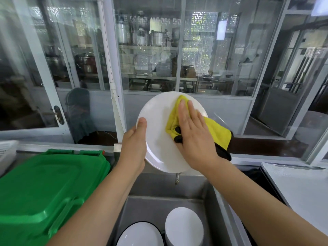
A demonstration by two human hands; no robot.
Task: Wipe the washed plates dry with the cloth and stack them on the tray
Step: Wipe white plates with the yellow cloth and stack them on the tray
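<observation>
Over on the far left of the grip sits a big green bin lid (44, 189), no readable writing anywhere that I can spot. Below the hands, the steel sink (150, 201) holds more white dishes (183, 226). Left hand (134, 148) pinches the plain glossy white plate (159, 139) by its rim, tilted up. Right hand (193, 137) lies flat, fingers spread, pressing the yellow cloth (218, 130) onto its face.

I am seeing two bare forearms, no sleeves reaching into view. The left hand (134, 148) and right hand (194, 137) are wearing no gloves, rings, watch or bands.
</observation>
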